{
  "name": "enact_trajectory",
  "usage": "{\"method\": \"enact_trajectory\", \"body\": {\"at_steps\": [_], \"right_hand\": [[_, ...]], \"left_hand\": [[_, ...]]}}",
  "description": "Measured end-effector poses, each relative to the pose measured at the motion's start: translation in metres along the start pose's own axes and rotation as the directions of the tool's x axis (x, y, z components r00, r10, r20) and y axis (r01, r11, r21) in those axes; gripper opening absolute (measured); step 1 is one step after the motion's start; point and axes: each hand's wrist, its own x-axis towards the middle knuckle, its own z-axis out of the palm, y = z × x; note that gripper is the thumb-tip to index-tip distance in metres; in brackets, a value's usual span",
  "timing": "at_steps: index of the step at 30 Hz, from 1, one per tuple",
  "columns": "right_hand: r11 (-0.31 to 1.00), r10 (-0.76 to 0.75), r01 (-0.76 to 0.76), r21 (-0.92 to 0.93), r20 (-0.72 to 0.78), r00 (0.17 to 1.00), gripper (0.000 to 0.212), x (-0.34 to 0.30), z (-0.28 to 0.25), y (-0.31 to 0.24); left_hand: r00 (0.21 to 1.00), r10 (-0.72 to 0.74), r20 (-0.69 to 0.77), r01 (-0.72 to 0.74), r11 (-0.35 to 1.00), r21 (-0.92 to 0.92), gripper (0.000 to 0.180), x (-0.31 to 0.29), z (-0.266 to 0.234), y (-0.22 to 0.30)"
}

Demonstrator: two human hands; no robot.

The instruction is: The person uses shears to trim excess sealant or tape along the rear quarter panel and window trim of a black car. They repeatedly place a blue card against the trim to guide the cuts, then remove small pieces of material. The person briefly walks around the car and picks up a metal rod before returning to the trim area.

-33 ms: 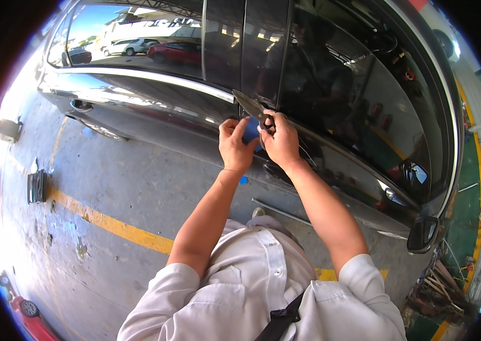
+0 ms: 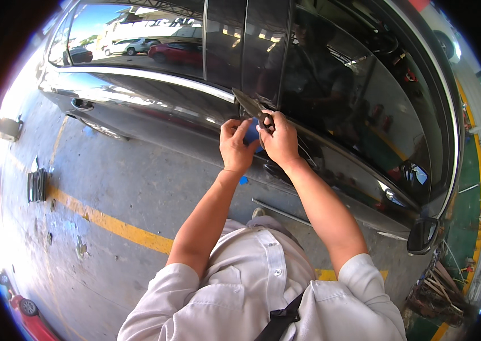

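Observation:
Close in front of the dark car's side [image 2: 149,96], my two hands work beside each other. My right hand [image 2: 281,142] is closed around the dark handles of a pair of scissors [image 2: 247,103]. Their blades point up and to the left, near the bright trim below the window. Between my hands is a small blue piece of thin material [image 2: 252,132], pinched by my left hand [image 2: 236,149]. Fingers cover parts of the blue piece and of the scissor handles, so I cannot tell whether the blades touch it.
The side mirror [image 2: 422,234] sticks out at the lower right. A thin rod [image 2: 281,212] lies on the floor near my feet, and a blue scrap [image 2: 244,180] is close by. A dark ribbed object [image 2: 36,185] stands at left. Wooden scraps [image 2: 442,287] are piled at lower right.

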Motion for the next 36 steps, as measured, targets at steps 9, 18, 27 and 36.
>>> {"method": "enact_trajectory", "body": {"at_steps": [9, 18, 27, 36], "right_hand": [[0.706, 0.352, -0.388, 0.592, 0.182, 0.918, 0.019, -0.009, -0.009, -0.029], [0.223, 0.411, -0.455, 0.862, 0.341, 0.846, 0.024, -0.054, -0.004, -0.108], [0.765, 0.287, -0.603, 0.227, 0.717, 0.635, 0.042, -0.075, -0.077, -0.114], [0.807, 0.195, -0.555, 0.203, 0.795, 0.574, 0.053, -0.086, -0.095, -0.115]], "left_hand": [[0.951, -0.306, -0.05, 0.275, 0.905, -0.325, 0.063, -0.017, -0.037, 0.01], [0.752, -0.55, 0.364, 0.432, -0.005, -0.902, 0.013, -0.042, -0.091, 0.077], [0.608, -0.713, 0.349, 0.465, -0.036, -0.885, 0.011, -0.03, -0.137, 0.097], [0.601, -0.721, 0.346, 0.516, 0.019, -0.856, 0.014, -0.024, -0.137, 0.107]]}}
